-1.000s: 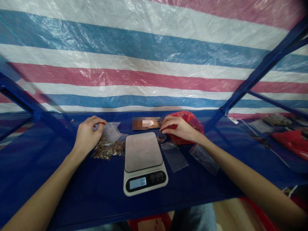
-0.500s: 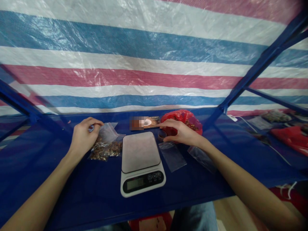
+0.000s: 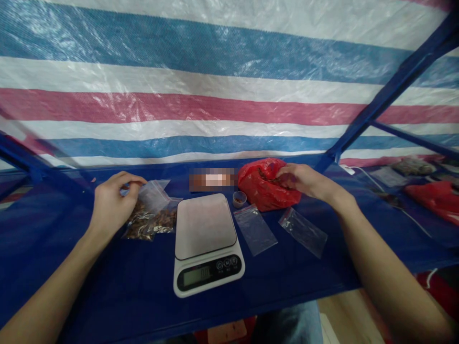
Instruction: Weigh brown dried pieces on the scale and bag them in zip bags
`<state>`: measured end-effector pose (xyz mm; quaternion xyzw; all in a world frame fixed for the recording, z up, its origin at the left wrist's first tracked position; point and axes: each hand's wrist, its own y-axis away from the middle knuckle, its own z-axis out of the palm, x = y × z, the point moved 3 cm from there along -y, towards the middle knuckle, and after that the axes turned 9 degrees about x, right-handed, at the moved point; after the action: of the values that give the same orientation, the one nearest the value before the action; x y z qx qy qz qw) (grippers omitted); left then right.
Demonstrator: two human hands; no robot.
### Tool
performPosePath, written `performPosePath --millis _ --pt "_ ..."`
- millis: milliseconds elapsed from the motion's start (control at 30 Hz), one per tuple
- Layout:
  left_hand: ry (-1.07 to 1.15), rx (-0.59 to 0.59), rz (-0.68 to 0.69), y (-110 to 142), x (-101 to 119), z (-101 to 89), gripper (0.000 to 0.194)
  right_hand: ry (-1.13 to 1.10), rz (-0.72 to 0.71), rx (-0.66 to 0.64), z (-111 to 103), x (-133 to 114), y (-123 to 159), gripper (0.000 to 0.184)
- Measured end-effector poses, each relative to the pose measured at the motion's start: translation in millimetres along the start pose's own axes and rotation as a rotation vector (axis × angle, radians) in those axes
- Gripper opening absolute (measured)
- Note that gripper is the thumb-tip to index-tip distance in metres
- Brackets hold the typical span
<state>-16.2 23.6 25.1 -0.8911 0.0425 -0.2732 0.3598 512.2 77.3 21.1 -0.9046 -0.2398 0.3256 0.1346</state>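
Observation:
My left hand (image 3: 116,196) pinches thumb and forefinger together at the upper edge of a clear zip-lock bag (image 3: 155,195), beside brown dried pieces in clear bags (image 3: 143,223). My right hand (image 3: 301,179) reaches into an open red plastic bag (image 3: 260,193) of brown dried bits; its fingertips are partly hidden there. A small clear cup (image 3: 239,199) with a few bits stands left of the red bag. Between my hands lies a white digital kitchen scale (image 3: 206,227) with a bare platform; its display seems to read zero.
Two flat zip-lock bags (image 3: 255,230) lie right of the scale on the blue tabletop (image 3: 143,282). A small blurred-out brown packet (image 3: 211,180) sits behind it. Blue metal struts (image 3: 380,105) rise on both sides before striped sheeting (image 3: 201,107). Another red bag (image 3: 433,200) lies far right.
My right hand has left the small cup and moved right and back into the red bag. My left hand keeps its place at the zip-lock bag. The camera view has shifted slightly.

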Motion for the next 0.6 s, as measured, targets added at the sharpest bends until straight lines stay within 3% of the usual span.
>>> performPosePath --millis 233,600 --pt "0.003 0.018 0.027 0 0 0.3 0.029 0.159 -0.285 -0.014 41 -38 -14 0.038" --pt "0.028 0.004 0.042 0 1 0.8 0.028 0.179 -0.270 -0.037 62 -39 -26 0.017"
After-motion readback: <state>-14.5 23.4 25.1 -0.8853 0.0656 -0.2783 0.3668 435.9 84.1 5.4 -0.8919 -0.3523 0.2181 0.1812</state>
